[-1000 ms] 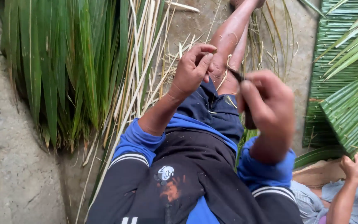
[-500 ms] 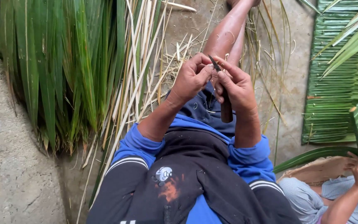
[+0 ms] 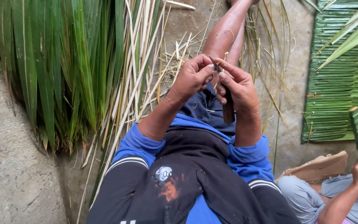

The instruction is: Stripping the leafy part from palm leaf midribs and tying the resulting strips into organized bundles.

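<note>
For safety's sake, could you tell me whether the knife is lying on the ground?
No, the right hand holds the knife up.

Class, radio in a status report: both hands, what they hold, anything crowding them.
Right hand grips knife. Left hand pinches at blade tip. Palm leaves piled left, clear of hands.

Outdoor weaving yard: palm leaves (image 3: 54,70), woven mat (image 3: 332,95), concrete ground (image 3: 17,178).
</note>
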